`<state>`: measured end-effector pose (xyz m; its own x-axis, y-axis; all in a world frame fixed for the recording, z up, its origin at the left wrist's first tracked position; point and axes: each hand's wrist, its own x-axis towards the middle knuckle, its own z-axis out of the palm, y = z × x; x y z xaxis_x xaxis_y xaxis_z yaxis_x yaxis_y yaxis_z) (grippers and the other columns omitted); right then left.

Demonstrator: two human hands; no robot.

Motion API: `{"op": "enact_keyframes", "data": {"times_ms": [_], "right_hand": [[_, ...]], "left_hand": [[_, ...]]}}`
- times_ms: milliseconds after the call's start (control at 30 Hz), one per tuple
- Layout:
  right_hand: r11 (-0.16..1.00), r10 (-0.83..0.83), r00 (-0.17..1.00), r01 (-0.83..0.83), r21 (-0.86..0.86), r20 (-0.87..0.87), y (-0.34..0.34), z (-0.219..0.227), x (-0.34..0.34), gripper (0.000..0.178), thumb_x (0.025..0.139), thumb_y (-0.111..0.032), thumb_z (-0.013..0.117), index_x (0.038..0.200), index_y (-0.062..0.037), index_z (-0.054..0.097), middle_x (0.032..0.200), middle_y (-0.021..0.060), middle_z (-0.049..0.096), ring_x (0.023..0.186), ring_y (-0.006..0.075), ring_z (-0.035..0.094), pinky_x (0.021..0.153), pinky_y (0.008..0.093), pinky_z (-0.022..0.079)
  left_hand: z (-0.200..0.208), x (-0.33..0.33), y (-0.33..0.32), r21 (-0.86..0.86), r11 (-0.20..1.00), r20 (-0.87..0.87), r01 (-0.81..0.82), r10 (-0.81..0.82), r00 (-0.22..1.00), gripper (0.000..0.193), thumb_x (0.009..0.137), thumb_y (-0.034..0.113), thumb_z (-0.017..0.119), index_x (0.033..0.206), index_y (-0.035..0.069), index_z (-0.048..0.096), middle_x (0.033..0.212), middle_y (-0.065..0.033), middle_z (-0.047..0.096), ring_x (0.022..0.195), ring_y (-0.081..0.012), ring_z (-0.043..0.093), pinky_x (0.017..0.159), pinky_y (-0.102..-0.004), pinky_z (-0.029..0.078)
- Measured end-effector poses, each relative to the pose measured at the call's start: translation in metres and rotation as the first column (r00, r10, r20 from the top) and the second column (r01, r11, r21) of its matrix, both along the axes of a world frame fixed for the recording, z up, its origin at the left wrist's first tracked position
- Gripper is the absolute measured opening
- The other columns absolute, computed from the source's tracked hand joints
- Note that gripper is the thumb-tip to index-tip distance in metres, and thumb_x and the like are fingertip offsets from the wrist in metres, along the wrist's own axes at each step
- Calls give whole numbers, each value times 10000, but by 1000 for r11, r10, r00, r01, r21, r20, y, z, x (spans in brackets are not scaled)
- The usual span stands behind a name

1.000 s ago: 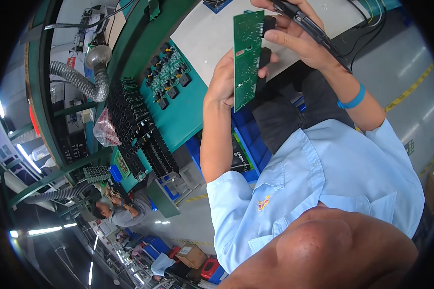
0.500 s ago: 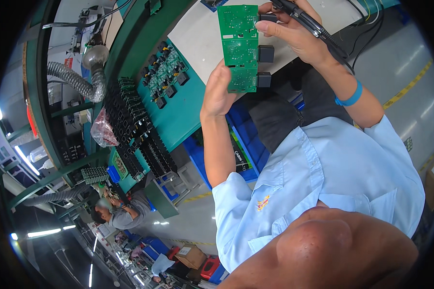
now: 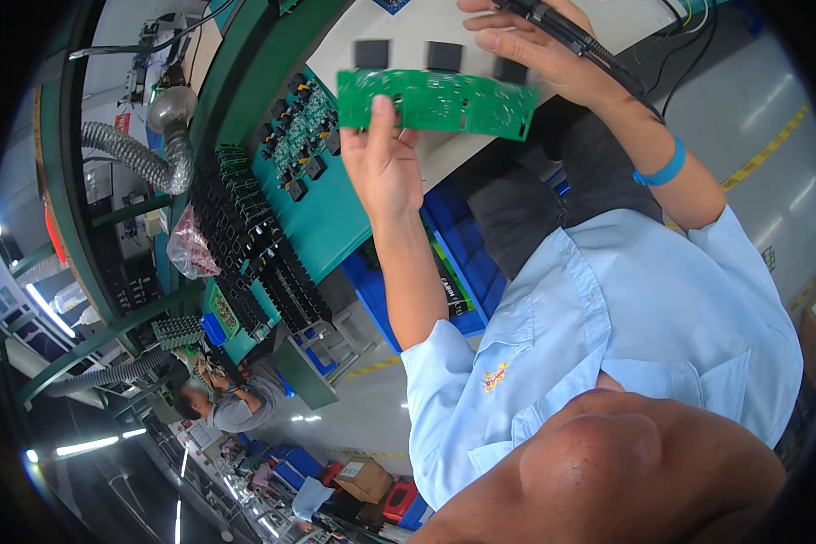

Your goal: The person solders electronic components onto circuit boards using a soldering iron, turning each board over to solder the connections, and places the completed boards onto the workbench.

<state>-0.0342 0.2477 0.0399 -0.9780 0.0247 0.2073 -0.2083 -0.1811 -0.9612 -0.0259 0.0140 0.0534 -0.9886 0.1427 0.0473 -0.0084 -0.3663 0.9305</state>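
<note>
- Grips a long, thin, green rectangular circuit board [image 3: 435, 102] in the bare left hand [image 3: 385, 168], thumb flat on the near face, fingers behind, close to the left end; holds it in mid-air, in front of a pale, smooth sheet [image 3: 417, 23] on the counter.
- Differs from half a second ago by about a quarter turn: now lengthwise across the view, with three matte black, box-shaped blocks [image 3: 444, 56] along the upper edge instead of the right. Looks slightly smeared by motion.
- Seems, as a judgement, to rest mainly on the left hand now, with the row of blocks offered to a new side for handling.
- Carries a slim black corded tool [image 3: 564, 33], ribbed toward the cord, across the right hand [image 3: 558, 68], with fingers curled loosely; close to the rightmost block, but cannot tell whether touching.
- Shows pale flecks on the board's glossy face, too blurred for detail.
- Includes, to the left, a flat teal surface [image 3: 322, 213] on the counter, with a green board crowded with chunky black parts [image 3: 295, 131], then tight rows of black slotted racks [image 3: 245, 208] and a crinkled, clear plastic bag with reddish contents [image 3: 190, 245].
</note>
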Motion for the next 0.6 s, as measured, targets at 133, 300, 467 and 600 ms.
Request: {"op": "enact_keyframes", "data": {"times_ms": [133, 300, 467, 600], "right_hand": [[990, -29, 983, 4, -142, -179, 2, -25, 5, 507, 927, 12, 717, 1378, -14, 488, 1249, 149, 690, 956, 126, 661, 844, 239, 549], [997, 20, 982, -34, -72, -187, 5, -24, 5, 485, 945, 2, 680, 1388, -17, 484, 1306, 155, 672, 963, 117, 654, 852, 229, 535], [975, 10, 979, -55, -215, -205, 2, -28, 7, 516, 926, 43, 661, 1402, -16, 470, 1345, 157, 650, 984, 112, 644, 863, 233, 532], [982, 11, 980, -48, -182, -201, -1, -29, 10, 570, 899, 89, 652, 1421, -19, 450, 1372, 161, 632, 1002, 115, 644, 872, 240, 533]], "left_hand": [[-12, 7, -8, 218, 974, 36, -63, 56, 998, 187, 1027, 103, 650, 1172, -14, 639, 1061, -124, 747, 883, -204, 748, 819, -325, 630], [-23, 18, -8, 236, 960, 63, -152, 140, 988, 226, 1032, 104, 642, 1225, -10, 609, 1028, -106, 753, 903, -189, 751, 826, -316, 647], [-35, 20, -14, 239, 963, 19, -123, 122, 992, 342, 1033, 69, 624, 1356, 92, 513, 1133, -110, 710, 989, -224, 742, 868, -361, 652], [-34, 29, -2, 257, 957, -69, -136, 159, 985, 306, 1057, 101, 592, 1354, 80, 519, 1108, -105, 733, 991, -212, 746, 852, -332, 655]]}}
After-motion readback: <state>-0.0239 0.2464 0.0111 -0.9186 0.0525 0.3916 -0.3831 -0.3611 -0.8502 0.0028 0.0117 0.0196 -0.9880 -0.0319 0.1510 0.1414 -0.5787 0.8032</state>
